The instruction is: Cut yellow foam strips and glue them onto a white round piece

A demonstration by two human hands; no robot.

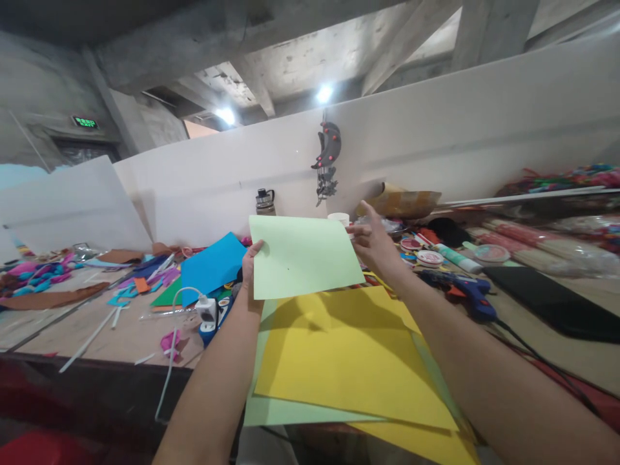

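Note:
In front of me a pale green paper sheet is held up, tilted, its left edge gripped by my left hand. The thumb lies on the front of the sheet, and the other fingers are mostly hidden behind it. At the upper right edge of that sheet is my right hand, its index finger raised and its other fingers stretched towards the paper. Whether those fingertips touch the edge I cannot tell. Below the raised sheet lie yellow paper sheets, with more pale green paper showing under them.
Blue paper, a white plug with its cable and coloured scraps lie left. A blue glue gun, a black flat panel and round tins lie right. Behind stand a bottle and a white partition.

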